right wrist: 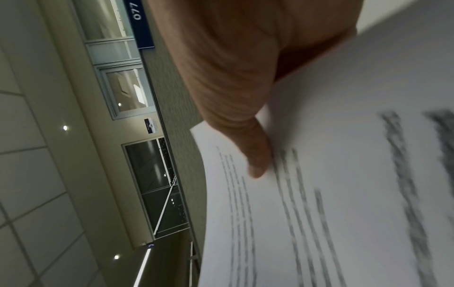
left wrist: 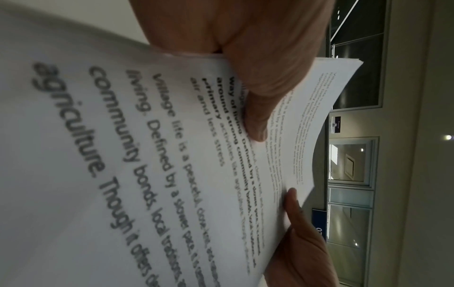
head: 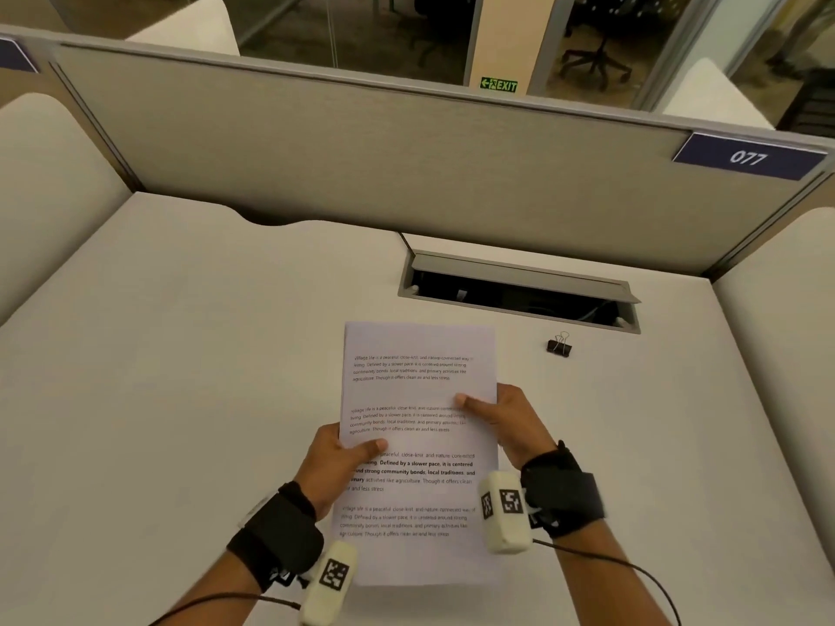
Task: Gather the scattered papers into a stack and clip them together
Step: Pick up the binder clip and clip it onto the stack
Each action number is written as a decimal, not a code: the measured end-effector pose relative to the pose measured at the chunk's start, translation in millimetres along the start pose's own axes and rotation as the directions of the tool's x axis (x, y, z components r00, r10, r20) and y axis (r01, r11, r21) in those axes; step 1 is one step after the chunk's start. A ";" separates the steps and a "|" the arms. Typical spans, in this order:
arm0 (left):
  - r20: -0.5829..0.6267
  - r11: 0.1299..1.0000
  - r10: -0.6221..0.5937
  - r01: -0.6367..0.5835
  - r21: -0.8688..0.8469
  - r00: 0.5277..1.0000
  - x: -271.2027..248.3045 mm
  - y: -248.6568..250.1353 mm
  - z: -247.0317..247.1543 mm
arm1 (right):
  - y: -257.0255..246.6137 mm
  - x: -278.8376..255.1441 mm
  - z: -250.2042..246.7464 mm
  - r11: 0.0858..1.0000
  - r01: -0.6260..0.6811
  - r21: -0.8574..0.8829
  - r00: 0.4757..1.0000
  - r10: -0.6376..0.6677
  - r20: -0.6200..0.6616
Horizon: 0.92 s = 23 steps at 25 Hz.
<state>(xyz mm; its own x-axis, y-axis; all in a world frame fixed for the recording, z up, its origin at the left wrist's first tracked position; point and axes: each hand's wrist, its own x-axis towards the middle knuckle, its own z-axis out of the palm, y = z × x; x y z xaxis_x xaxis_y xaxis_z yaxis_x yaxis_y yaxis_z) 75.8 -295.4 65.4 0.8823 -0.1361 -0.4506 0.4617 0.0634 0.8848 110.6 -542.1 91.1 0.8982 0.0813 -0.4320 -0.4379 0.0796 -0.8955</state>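
A stack of printed white papers (head: 418, 445) is held above the white desk (head: 180, 354), edges roughly lined up. My left hand (head: 336, 463) grips its left edge, thumb on top over the text. My right hand (head: 501, 422) grips the right edge, thumb lying on the top sheet. The left wrist view shows the paper stack (left wrist: 172, 155) with my left thumb (left wrist: 255, 108) pressed on it and the right hand's thumb (left wrist: 293, 203) further along. In the right wrist view my right thumb (right wrist: 253, 151) lies on the top sheet (right wrist: 343, 174). A black binder clip (head: 559, 345) sits on the desk, right of the stack's far corner.
An open cable tray (head: 519, 293) is set into the desk behind the papers. A grey partition (head: 361, 164) with a blue 077 label (head: 748, 156) closes off the back. Cables run from both wrist cameras off the near edge.
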 end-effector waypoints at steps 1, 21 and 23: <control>-0.003 1.000 -0.010 0.010 0.009 1.000 4.2 -0.7 1.2 | -1.8 7.3 -8.6 0.999 -0.001 -0.032 0.999 0.000 -0.033; -0.055 0.994 -0.098 0.100 0.035 0.994 28.7 -14.2 -16.8 | 33.0 119.6 -132.7 0.436 -0.325 -0.839 0.908 -0.104 -0.405; -0.070 0.994 -0.098 0.101 0.048 0.993 26.8 -15.1 -18.2 | 37.4 112.7 -128.2 0.427 -0.320 -0.846 0.907 -0.120 -0.404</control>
<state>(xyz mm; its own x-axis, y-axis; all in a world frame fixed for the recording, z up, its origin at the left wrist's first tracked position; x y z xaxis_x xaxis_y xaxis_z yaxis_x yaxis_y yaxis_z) 94.2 -282.0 37.8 0.8373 -0.0724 -0.5420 0.5435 0.0021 0.8394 200.4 -657.4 -4.8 0.8826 -0.3374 -0.3273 -0.4422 -0.8324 -0.3341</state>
